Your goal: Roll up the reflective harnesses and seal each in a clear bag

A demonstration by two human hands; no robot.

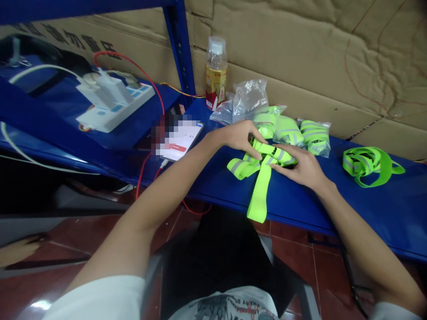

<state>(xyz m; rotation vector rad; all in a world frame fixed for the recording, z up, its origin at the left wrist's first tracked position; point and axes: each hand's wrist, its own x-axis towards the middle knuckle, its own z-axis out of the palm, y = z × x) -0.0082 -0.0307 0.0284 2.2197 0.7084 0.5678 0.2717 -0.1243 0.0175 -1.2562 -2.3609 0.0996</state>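
Observation:
A neon green reflective strap [259, 169] with grey stripes lies folded on the blue shelf [367, 209], one end hanging over the front edge. My left hand [237, 135] pinches the folded part from the left, fingers curled on it. My right hand [302, 166] presses and grips the same bundle from the right. Just behind my hands lie clear bags with folded green straps [302, 135] inside and an empty clear bag [245, 102].
A loose green strap [368, 164] lies to the right. A drink bottle [215, 73] stands at the back by the blue post [178, 49]. A phone [180, 140] on a red cable and a white power strip [113, 104] with chargers sit left. Cardboard lines the back wall.

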